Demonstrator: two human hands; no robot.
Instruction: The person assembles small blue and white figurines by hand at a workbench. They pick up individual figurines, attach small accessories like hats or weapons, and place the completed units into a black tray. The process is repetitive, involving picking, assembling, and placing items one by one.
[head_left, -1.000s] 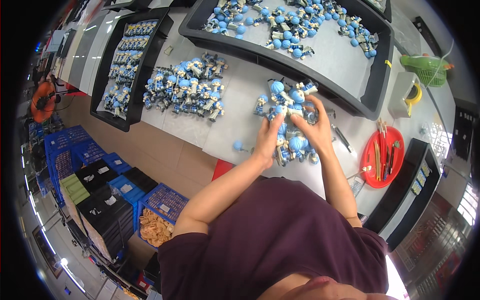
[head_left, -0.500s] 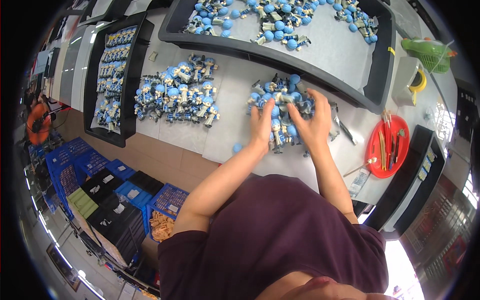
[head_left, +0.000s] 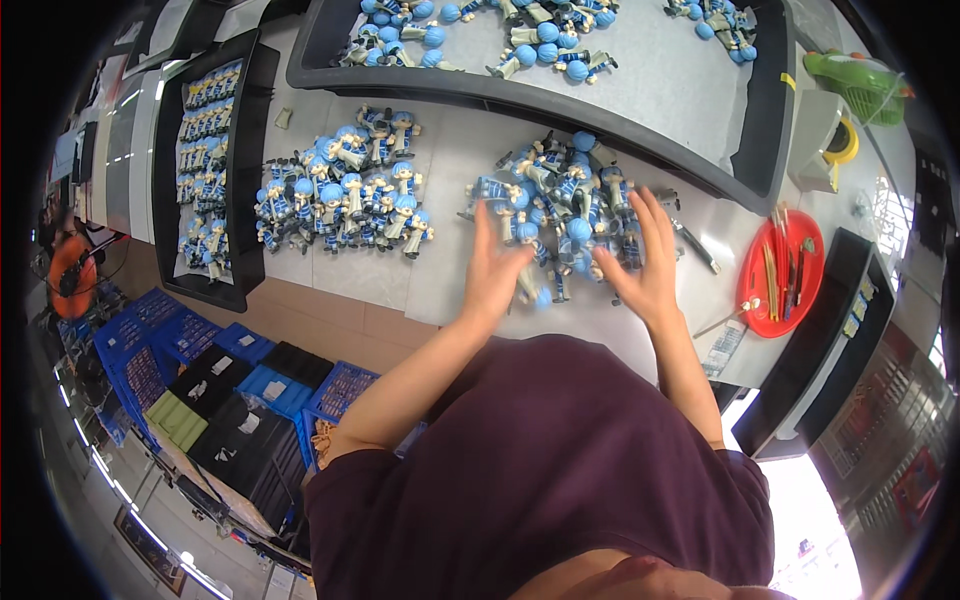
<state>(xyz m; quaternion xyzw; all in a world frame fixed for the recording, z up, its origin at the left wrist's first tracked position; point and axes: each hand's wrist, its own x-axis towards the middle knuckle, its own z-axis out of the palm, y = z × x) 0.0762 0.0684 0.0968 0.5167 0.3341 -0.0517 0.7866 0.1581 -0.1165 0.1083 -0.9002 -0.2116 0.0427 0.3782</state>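
Observation:
A loose pile of small figurines [head_left: 567,190] with round blue heads lies on the white table in front of me, some of them blurred. My left hand [head_left: 490,275] is at the pile's left edge, thumb and fingers apart, nothing gripped. On the pile's right side, my right hand [head_left: 646,265] is spread too, its thumb beside a few figurines. One blurred figurine [head_left: 538,293] lies near my left thumb. A second heap of like figurines [head_left: 345,190] sits farther left.
A large grey tray [head_left: 560,112] of loose figurines spans the back. At left, a black tray [head_left: 245,180] has figurines in rows. Rightward are a knife [head_left: 697,248], a red dish [head_left: 778,318] of brushes and a tape dispenser [head_left: 822,150]. Blue crates [head_left: 215,345] stand lower left.
My hands have moved apart, the left one leftward and nearer me. The figurines between them are more spread out. The whole view has shifted slightly.

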